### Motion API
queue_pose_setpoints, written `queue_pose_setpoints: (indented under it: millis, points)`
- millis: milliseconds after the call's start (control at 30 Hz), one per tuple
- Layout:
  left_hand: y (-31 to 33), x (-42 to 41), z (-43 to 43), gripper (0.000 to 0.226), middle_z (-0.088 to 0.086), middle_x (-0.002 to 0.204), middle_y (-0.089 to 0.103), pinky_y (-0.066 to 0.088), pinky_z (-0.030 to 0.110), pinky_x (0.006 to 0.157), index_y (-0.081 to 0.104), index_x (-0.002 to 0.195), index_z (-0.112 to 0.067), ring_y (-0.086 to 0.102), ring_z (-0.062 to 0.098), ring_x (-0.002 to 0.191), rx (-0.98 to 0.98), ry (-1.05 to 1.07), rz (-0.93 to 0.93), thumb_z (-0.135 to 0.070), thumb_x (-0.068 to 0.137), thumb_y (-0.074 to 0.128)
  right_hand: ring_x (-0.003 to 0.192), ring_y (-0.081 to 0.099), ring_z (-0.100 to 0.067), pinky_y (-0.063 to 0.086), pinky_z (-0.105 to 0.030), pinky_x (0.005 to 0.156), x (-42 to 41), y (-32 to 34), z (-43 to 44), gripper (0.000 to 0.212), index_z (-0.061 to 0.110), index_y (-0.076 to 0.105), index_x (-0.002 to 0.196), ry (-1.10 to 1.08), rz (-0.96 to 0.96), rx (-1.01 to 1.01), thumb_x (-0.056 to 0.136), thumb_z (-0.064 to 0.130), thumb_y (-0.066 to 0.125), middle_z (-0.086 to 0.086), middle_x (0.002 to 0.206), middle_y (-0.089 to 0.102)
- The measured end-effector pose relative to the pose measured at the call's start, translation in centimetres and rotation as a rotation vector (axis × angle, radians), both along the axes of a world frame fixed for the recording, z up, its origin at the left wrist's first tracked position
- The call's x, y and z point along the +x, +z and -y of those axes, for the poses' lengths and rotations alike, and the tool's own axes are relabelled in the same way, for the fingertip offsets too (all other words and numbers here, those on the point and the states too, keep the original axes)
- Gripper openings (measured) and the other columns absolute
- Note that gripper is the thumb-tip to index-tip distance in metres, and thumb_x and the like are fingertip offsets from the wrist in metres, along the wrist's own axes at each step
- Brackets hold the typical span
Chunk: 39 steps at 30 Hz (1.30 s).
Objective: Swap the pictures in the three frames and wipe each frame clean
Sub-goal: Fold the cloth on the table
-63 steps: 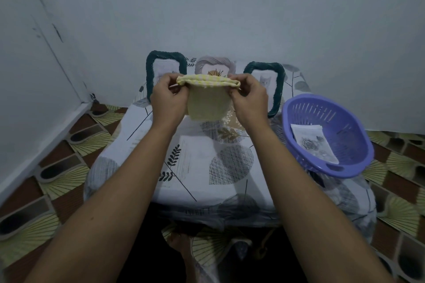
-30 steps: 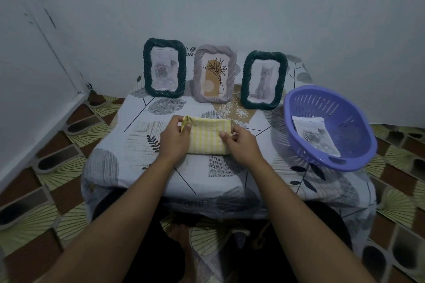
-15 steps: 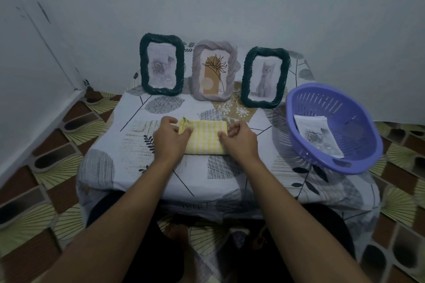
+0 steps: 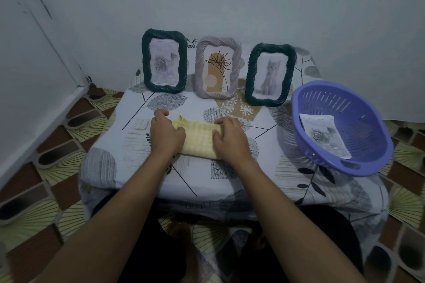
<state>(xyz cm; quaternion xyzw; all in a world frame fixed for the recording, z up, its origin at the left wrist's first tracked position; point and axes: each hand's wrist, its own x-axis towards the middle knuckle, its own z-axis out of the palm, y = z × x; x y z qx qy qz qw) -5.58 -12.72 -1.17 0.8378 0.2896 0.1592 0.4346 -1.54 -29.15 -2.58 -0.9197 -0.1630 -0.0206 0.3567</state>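
Three picture frames stand upright along the back of the table. The left dark green frame (image 4: 145,60) holds a grey rose print. A grey-lilac frame (image 4: 199,69) in the middle shows a plant drawing, and the right dark green frame (image 4: 250,76) shows a kitten. A folded yellow checked cloth (image 4: 199,139) lies flat on the table in front of them. My left hand (image 4: 164,133) covers its left end and my right hand (image 4: 230,138) its right end, both with fingers curled at the cloth's edges.
A purple plastic basket (image 4: 299,108) sits at the table's right edge with a loose rose print (image 4: 323,136) inside. The table (image 4: 184,179) wears a leaf-patterned cover. Walls close in behind and at left; patterned floor tiles surround the table.
The cloth was held up in front of the frames, then lowered onto the table. Since half a second ago both hands stay on its ends, barely moving.
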Motion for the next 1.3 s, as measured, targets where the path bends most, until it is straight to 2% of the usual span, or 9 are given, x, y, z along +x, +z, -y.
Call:
queue_pose_setpoints:
  millis: [167,300,400,533,667,900,1033,1167,1300]
  points:
    - [0.3,-0.3,-0.8,0.056,-0.003,0.094,0.057,0.046,0.033,0.082,0.044,0.129,-0.013,0.058,0.024,0.103,-0.014,-0.039,-0.096,-0.016,0.080,0.071,0.112,0.056,-0.023,0.046,-0.039,0.093,0.5,0.0,0.0,0.025,0.014,0.058,0.120,-0.101,-0.015,0.053,0.096,0.021,0.058,-0.004,0.123,0.060]
    - [0.2,-0.5,-0.7,0.051,0.004,0.123,0.055,0.041,0.043,0.094,0.049,0.128,-0.020,0.046,0.028,0.119,0.233,-0.084,-0.072,-0.021,0.080,0.065,0.120,0.053,-0.026,0.042,-0.042,0.100,0.0,0.2,-0.5,0.029,0.015,0.059,0.123,-0.085,0.084,0.031,0.096,0.023,0.052,-0.004,0.127,0.061]
    - [0.0,-0.4,0.2,0.049,0.003,0.142,0.049,0.029,0.049,0.103,0.054,0.131,-0.025,0.033,0.029,0.135,0.457,-0.287,0.030,-0.030,0.084,0.044,0.138,0.039,-0.025,0.028,-0.049,0.113,-0.7,0.2,-1.0,0.037,0.022,0.056,0.134,-0.013,0.138,-0.086,0.101,0.028,0.042,0.000,0.145,0.052]
    - [-1.5,-0.1,0.1,0.048,-0.010,0.163,0.022,0.010,0.058,0.115,0.034,0.150,-0.036,0.004,0.022,0.153,0.657,-0.558,-0.207,-0.037,0.104,0.023,0.153,0.008,-0.024,0.007,-0.055,0.119,-0.9,-0.3,-1.0,0.048,0.029,0.031,0.154,0.053,0.029,-0.307,0.107,0.038,0.025,0.004,0.165,0.021]
    - [-2.7,-0.4,0.1,0.055,-0.014,0.166,0.008,0.005,0.062,0.115,0.007,0.157,-0.038,0.002,0.022,0.153,0.673,-0.562,-0.360,-0.048,0.104,0.014,0.153,-0.001,-0.024,-0.003,-0.066,0.115,-0.7,-1.4,-1.0,0.054,0.029,0.016,0.158,0.034,-0.039,-0.431,0.106,0.041,0.018,0.008,0.167,0.010]
    - [-2.8,-0.5,0.7,0.062,-0.011,0.167,-0.003,-0.003,0.064,0.115,0.000,0.159,-0.030,-0.006,0.030,0.153,0.685,-0.488,-0.418,-0.053,0.102,0.013,0.154,-0.008,-0.029,-0.008,-0.066,0.115,-0.7,-1.2,-1.3,0.058,0.023,0.002,0.160,-0.048,-0.103,-0.449,0.106,0.042,0.014,0.003,0.168,0.005]
    - [-2.9,-0.8,0.9,0.064,-0.011,0.167,-0.008,-0.008,0.065,0.115,-0.002,0.159,-0.027,-0.010,0.033,0.152,0.647,-0.465,-0.426,-0.054,0.102,0.011,0.153,-0.005,-0.028,-0.003,-0.064,0.115,-0.7,-1.4,-1.5,0.058,0.025,0.006,0.159,-0.169,-0.152,-0.389,0.106,0.044,0.017,-0.001,0.168,0.006]
    - [-2.9,-1.1,1.2,0.063,-0.012,0.166,-0.012,-0.015,0.065,0.114,-0.004,0.158,-0.030,-0.013,0.039,0.151,0.572,-0.433,-0.445,-0.053,0.101,0.009,0.147,0.016,-0.027,0.014,-0.057,0.111,-0.7,-1.4,-1.5,0.061,0.013,0.034,0.148,-0.322,-0.074,-0.365,0.101,0.052,0.033,-0.007,0.159,0.028]
    - [-2.8,-1.5,1.2,0.061,-0.010,0.167,-0.008,-0.017,0.066,0.112,-0.003,0.158,-0.029,-0.010,0.044,0.150,0.602,-0.413,-0.456,-0.047,0.102,0.009,0.133,0.030,-0.028,0.024,-0.049,0.099,-0.6,-1.1,-1.4,0.046,0.019,0.052,0.130,-0.311,-0.012,-0.346,0.097,0.051,0.043,-0.007,0.145,0.042]
